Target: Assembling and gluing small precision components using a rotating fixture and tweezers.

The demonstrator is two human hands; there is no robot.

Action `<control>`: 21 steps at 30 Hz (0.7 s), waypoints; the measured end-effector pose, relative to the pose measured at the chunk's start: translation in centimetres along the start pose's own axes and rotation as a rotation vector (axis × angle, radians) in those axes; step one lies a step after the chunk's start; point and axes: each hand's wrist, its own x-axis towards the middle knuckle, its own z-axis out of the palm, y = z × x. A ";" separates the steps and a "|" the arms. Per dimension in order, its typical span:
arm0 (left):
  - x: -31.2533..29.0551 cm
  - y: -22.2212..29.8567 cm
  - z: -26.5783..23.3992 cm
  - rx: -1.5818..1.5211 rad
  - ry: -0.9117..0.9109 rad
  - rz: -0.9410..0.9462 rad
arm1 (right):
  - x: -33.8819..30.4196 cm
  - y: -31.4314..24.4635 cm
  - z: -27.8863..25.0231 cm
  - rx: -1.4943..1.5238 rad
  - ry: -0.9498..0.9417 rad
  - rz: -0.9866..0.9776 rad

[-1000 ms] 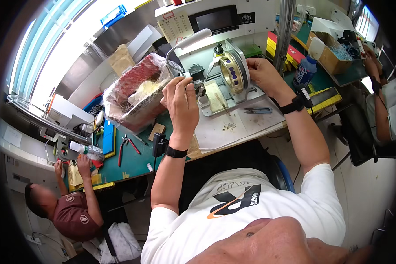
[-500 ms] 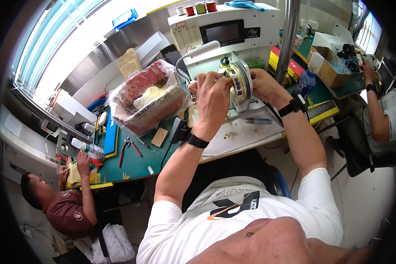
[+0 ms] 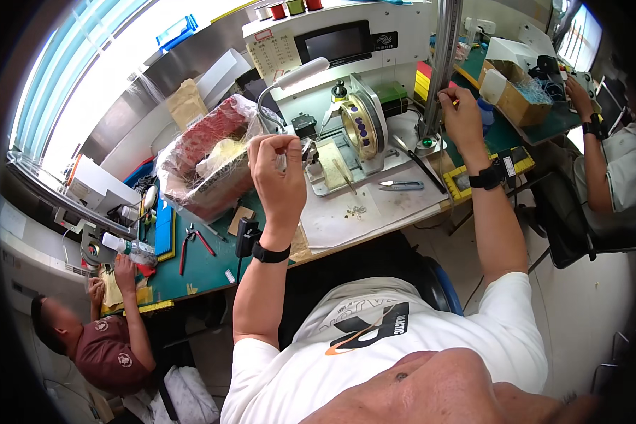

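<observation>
My left hand (image 3: 278,177) is raised left of the machine's ring, its fingers curled in with thumb and fingertips together; anything in the pinch is too small to see. Out to the right, by the metal post, my right hand (image 3: 463,121) holds thumb and forefinger together, and I cannot make out what is between them. Between the hands stands the white bench machine (image 3: 396,53) with a gold-coloured upright ring (image 3: 359,128) that carries several dark oval pieces. Neither hand touches the ring. A white-headed lamp (image 3: 304,72) bends over it.
A plastic-lined box (image 3: 212,159) of fine strands stands left. Thread snips (image 3: 401,186) and small scraps lie on white paper (image 3: 332,230). Red-handled pliers (image 3: 184,251) rest on the green table. A metal post (image 3: 442,63) rises at right. Co-workers sit on both sides.
Both hands have left the ring: the left moved left and down, the right went outward to the right. The ring and the plate below it are now uncovered. My view has shifted slightly.
</observation>
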 end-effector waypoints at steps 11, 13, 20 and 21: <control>-0.9 -2.8 -1.1 0.149 -0.113 -0.067 | -3.0 1.6 0.3 0.098 -0.260 0.140; -0.5 -3.2 -0.8 0.178 -0.129 -0.099 | -3.9 0.8 0.3 0.110 -0.224 0.173; 0.6 -4.9 -2.6 0.077 -0.197 -0.257 | -6.3 -1.5 -1.3 0.044 -0.192 0.150; 0.5 -4.8 -2.8 0.075 -0.219 -0.300 | -6.5 -1.4 -1.5 0.030 -0.167 0.132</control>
